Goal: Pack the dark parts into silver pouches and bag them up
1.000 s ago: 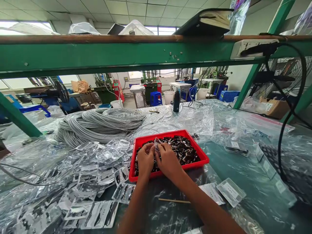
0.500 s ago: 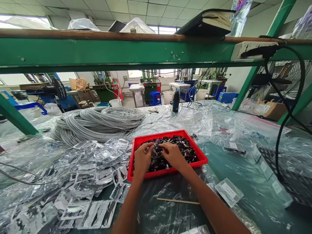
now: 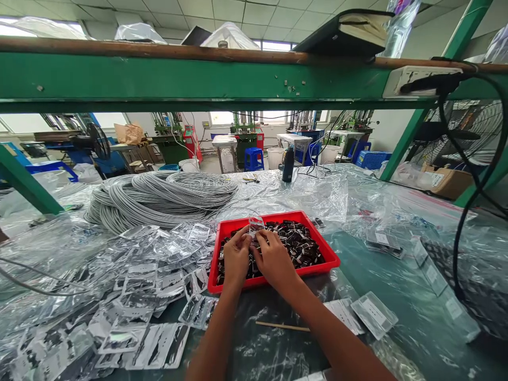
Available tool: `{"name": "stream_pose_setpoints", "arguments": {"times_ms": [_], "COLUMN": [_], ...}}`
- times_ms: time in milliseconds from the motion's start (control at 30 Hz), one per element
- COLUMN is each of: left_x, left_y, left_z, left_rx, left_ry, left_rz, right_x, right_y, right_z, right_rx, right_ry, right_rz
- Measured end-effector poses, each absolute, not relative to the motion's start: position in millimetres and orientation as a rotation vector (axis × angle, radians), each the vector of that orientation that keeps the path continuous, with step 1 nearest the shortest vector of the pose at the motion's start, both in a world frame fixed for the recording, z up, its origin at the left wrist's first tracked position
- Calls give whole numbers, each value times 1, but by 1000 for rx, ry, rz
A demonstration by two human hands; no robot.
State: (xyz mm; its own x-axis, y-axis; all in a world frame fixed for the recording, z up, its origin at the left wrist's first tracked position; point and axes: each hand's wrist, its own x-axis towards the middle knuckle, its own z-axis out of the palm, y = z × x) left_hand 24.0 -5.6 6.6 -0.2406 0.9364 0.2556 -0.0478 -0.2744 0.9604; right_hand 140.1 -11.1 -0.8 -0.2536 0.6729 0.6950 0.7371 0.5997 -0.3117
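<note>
Over the red tray [image 3: 333,261] my two hands meet at a small clear plastic packet [image 3: 256,222], which sticks up past the fingertips. My left hand [image 3: 236,259] is closed, pinching the packet's lower left side. Fingers of my right hand [image 3: 275,262] are bent closed against its lower right side. What the packet contains is too small to make out. Beneath the hands, many small dark pieces with light ends [image 3: 304,246] fill the tray; their kind is unclear.
Flat clear packets [image 3: 138,286] are heaped left of the tray, before a coil of grey cable [image 3: 159,198]. A thin stick [image 3: 281,326] lies in front. Right are a clear case [image 3: 374,315] and a hanging black cable [image 3: 460,227]. A green shelf beam [image 3: 178,79] crosses above.
The clear packet now shows upright above my fingertips, where a darker small thing showed between them before. My right hand has moved slightly left, closer to my left hand.
</note>
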Motion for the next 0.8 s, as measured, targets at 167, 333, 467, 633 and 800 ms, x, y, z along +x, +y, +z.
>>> {"name": "stream_pose_setpoints", "arguments": {"times_ms": [167, 333, 467, 633, 800], "left_x": [26, 28, 27, 22, 14], "left_y": [0, 0, -3, -2, -3], "left_z": [-3, -2, 4, 4, 8], "left_rx": [1075, 1105, 1277, 1340, 1395], "left_ry": [1089, 1010, 1101, 1158, 1114], "left_rz": [1620, 1517, 1525, 1576, 1495], "right_x": [147, 157, 156, 147, 150], "right_y": [-5, -1, -1, -4, -2], "right_z": [-2, 1, -2, -6, 0], "right_rx": [-1135, -1129, -1073, -995, -903], "right_ry": [-1982, -1988, -1939, -1824, -1635], "right_rz": [-131, -224, -220, 7, 440]}}
